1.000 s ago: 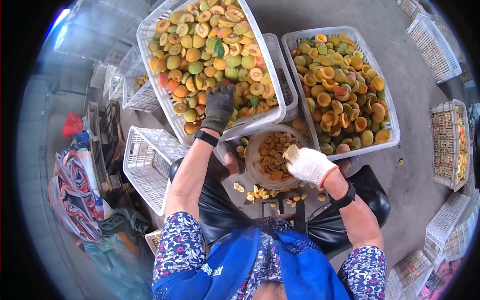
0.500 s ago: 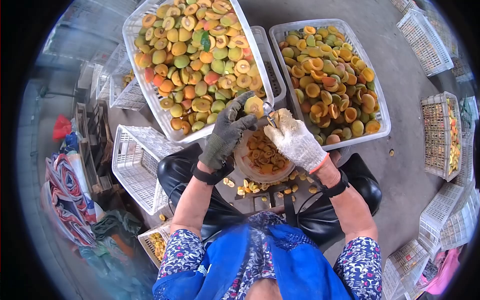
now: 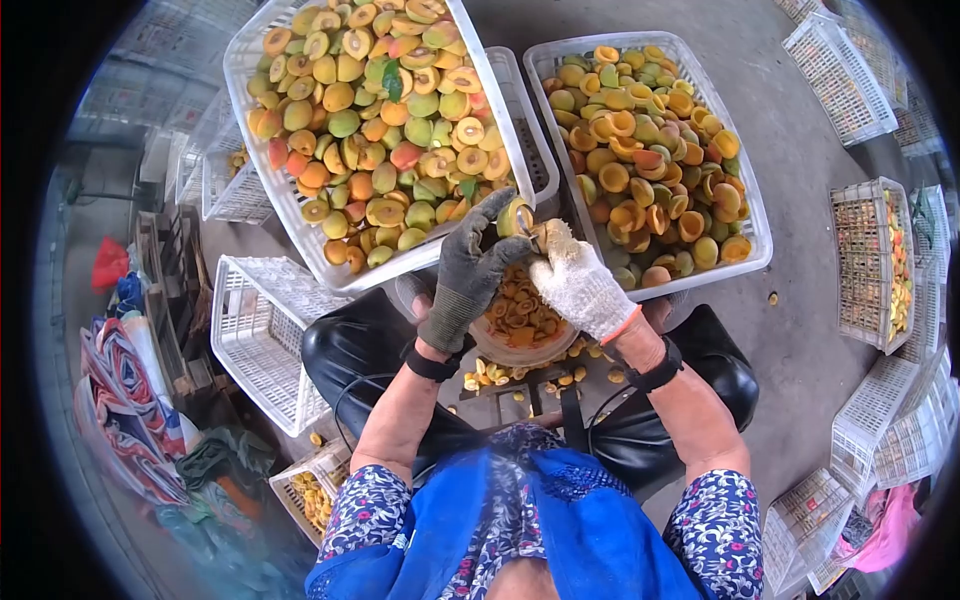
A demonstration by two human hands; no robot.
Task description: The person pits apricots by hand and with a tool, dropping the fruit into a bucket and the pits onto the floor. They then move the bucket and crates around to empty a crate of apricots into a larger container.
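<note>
Just beyond our knees [image 3: 352,345], as the head view shows, we hold a fruit half [image 3: 512,220] over the far side of the bucket [image 3: 520,357], near the gap between two laden crates. Our left hand [image 3: 474,265], in a dark glove, is partly curled, thumb and fingers nipping the half; our right hand [image 3: 582,285], in a white one, is closed round a small metal tool [image 3: 524,221] (its handle is mostly hidden by the glove). We take the step in hand to be working the metal at the half's cut face, though how deep it sits we cannot tell. The next move, we judge, calls for a steady pinch on the left and fingertips clear of the metal. Around us, the left crate [image 3: 497,105] is heaped with halves, many showing stones, and the right crate [image 3: 758,205] with hollowed, cup-like ones. Brownish pieces [image 3: 520,305] lie in the bucket, and yellow scraps [image 3: 487,376] are strewn at its near side. The left crate's near corner juts close to our left hand, and the bucket sits between our legs, so elbow room looks tight. A tipped crate [image 3: 265,325] stands beside our left knee.
</note>
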